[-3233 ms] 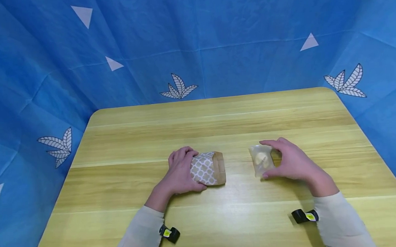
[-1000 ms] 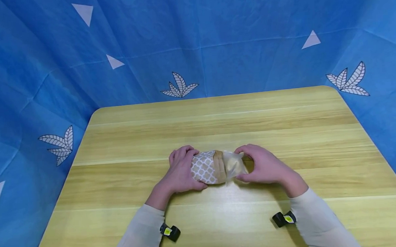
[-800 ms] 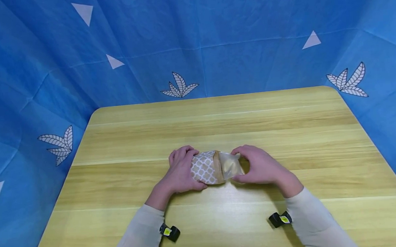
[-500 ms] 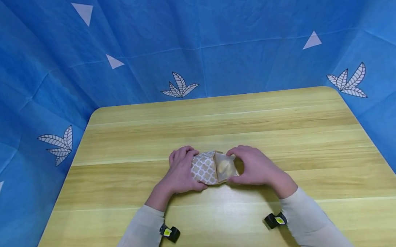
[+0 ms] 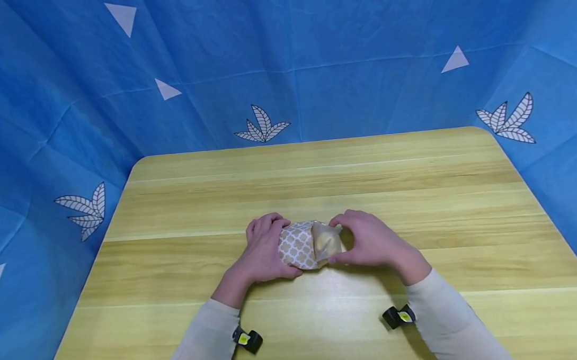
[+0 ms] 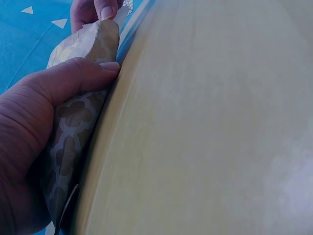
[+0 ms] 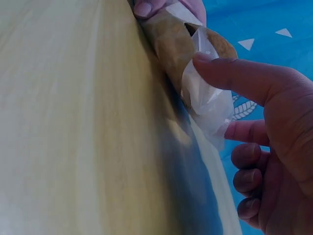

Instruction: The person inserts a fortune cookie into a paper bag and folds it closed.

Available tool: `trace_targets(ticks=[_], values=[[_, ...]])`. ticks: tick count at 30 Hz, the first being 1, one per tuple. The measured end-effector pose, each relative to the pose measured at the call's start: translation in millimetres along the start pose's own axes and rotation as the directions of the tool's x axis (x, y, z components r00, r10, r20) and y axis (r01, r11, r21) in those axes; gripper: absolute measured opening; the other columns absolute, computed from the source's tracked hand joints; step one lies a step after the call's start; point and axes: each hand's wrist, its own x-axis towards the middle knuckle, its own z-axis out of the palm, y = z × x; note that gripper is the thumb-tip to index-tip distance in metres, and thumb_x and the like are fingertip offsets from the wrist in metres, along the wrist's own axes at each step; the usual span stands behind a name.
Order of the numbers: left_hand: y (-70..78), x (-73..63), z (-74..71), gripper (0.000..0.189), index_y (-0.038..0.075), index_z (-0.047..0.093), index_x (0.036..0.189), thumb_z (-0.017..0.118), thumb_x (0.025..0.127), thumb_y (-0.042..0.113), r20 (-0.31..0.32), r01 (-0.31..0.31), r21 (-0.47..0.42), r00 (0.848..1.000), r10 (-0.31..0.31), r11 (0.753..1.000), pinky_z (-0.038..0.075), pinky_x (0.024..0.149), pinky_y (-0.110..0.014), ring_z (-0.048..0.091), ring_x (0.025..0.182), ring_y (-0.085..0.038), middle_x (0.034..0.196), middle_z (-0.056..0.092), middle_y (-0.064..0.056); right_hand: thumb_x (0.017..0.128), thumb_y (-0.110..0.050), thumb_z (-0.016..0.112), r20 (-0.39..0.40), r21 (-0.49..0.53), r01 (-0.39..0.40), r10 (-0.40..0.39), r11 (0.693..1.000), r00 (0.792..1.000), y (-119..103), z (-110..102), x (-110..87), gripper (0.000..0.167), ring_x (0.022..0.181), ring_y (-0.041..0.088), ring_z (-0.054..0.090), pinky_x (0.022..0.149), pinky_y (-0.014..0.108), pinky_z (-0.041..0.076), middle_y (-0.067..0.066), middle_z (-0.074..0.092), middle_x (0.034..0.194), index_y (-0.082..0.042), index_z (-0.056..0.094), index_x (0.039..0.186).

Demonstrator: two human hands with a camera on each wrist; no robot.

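In the head view a small brown paper bag (image 5: 296, 246) with a white lattice print lies on its side on the table. My left hand (image 5: 264, 255) holds its left end, thumb along the near side and fingers over the far side. The bag's mouth faces right and gapes. A translucent packet (image 5: 327, 243) with something pale yellow inside is partly in that mouth; its inner end is hidden by the paper. My right hand (image 5: 372, 240) pinches the packet's outer end between thumb and index finger, and the right wrist view shows its other fingers (image 7: 247, 181) curled below.
A pale wood-grain table (image 5: 222, 193) extends on all sides of the hands. Blue cloth (image 5: 284, 69) with white triangles and leaf prints hangs behind it and at both sides. Each sleeved forearm carries a small black wrist camera (image 5: 248, 340).
My right hand has moved left with the packet, from well apart on the table to the bag's mouth, then partly into it. My left hand and the bag have stayed in place.
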Motion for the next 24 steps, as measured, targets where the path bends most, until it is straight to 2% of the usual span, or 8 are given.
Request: trace_targets(ticks=[8, 12, 24], values=[[0.9, 0.4, -0.2, 0.107, 0.01, 0.047, 0.137, 0.089, 0.052, 0.059, 0.009, 0.004, -0.003, 1.0, -0.004, 1.0, 0.01, 0.111, -0.048, 0.03, 0.131, -0.021, 0.138, 0.037, -0.006, 0.064, -0.052, 0.087, -0.001, -0.14, -0.009, 0.009, 0.99, 1.0, -9, -7, 3.8, 0.063, 0.088, 0.019, 0.056, 0.081, 0.044, 0.046, -0.004, 0.059, 0.097, -0.016, 0.069, 0.113], [0.7, 0.3, -0.7, 0.106, 0.011, 0.047, 0.137, 0.089, 0.053, 0.059, 0.01, 0.003, -0.008, 1.0, -0.003, 1.0, 0.01, 0.11, -0.048, 0.029, 0.13, -0.02, 0.138, 0.037, -0.005, 0.063, -0.053, 0.087, 0.018, -0.178, -0.007, 0.011, 0.984, 1.0, -17, -9, 7.0, 0.065, 0.085, 0.019, 0.053, 0.079, 0.043, 0.045, -0.003, 0.058, 0.095, -0.015, 0.07, 0.112], [-1.1, 0.5, -0.2, 0.105, 0.01, 0.047, 0.136, 0.089, 0.052, 0.058, -0.001, -0.01, 0.003, 1.0, 0.01, 1.0, 0.011, 0.11, -0.049, 0.03, 0.131, -0.022, 0.138, 0.038, -0.006, 0.063, -0.053, 0.087, 0.016, -0.116, 0.001, 0.001, 0.993, 1.0, -17, 1, 9.4, 0.069, 0.097, 0.022, 0.057, 0.088, 0.045, 0.046, -0.002, 0.061, 0.105, -0.015, 0.068, 0.117]])
